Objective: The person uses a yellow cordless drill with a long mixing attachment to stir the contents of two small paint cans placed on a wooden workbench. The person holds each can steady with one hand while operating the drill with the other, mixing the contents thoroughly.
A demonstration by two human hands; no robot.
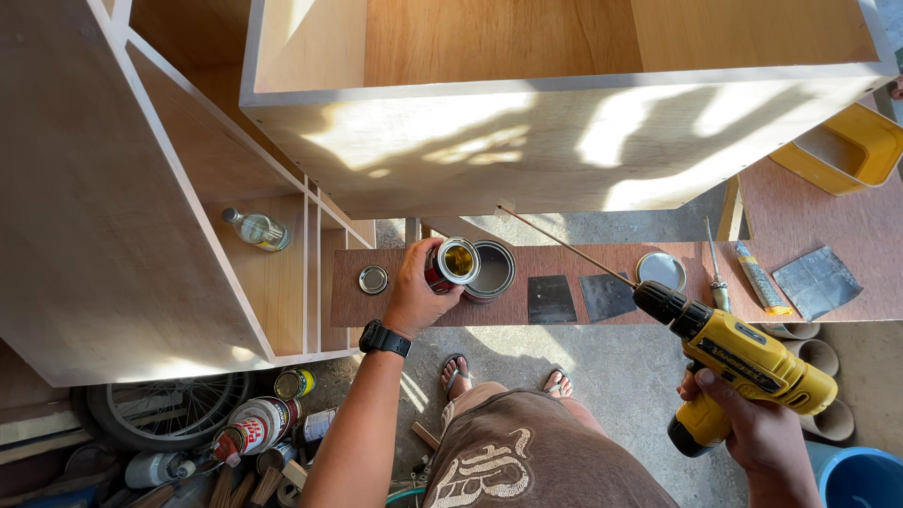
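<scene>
Tin: the small open tin [452,263] sits in the left hand [414,296], tipped so its mouth faces up toward the camera, yellowish liquid showing inside; it is held just above the brown surface [428,310], beside a larger open can [493,270].
Left hand: fingers wrapped round the tin's side, closed on it; a black watch [385,338] on the wrist.
Right hand: the right hand [757,428] is closed round the grip of a yellow drill [743,362], whose long thin bit [564,245] points up-left to the lower edge of the pale wooden cabinet [564,141].
Spill risk: the tin is tilted and lidless; a little more tilt would likely pour liquid onto the surface or the sandalled feet [508,376] below.
Bit risk: the bit is long and slender and passes near the tin; a one-handed drill could wander, bend the bit or knock the tin.
Lids: two loose lids [373,279] [660,270] lie on the surface, well apart.
Nearby: dark sandpaper sheets [576,297], a screwdriver [717,273] and a tube [760,278] lie along the surface; a glass bottle [256,229] lies on a shelf at left.
</scene>
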